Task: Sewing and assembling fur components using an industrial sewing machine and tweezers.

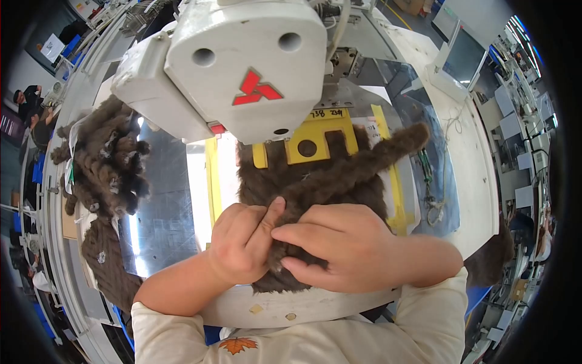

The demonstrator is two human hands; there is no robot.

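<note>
A brown furry fabric piece lies on the shiny metal machine bed, under a yellow template. A long furry strip rises from it toward the upper right. My left hand presses on the near end of the fur, index finger stretched along the strip. My right hand pinches the fur's near edge between thumb and fingers, touching the left hand. The white sewing machine head hangs above the far part of the fabric.
A pile of brown furry pieces lies at the left on the metal bed. A monitor stands at the upper right. A white table edge runs below my hands. People work at the far left.
</note>
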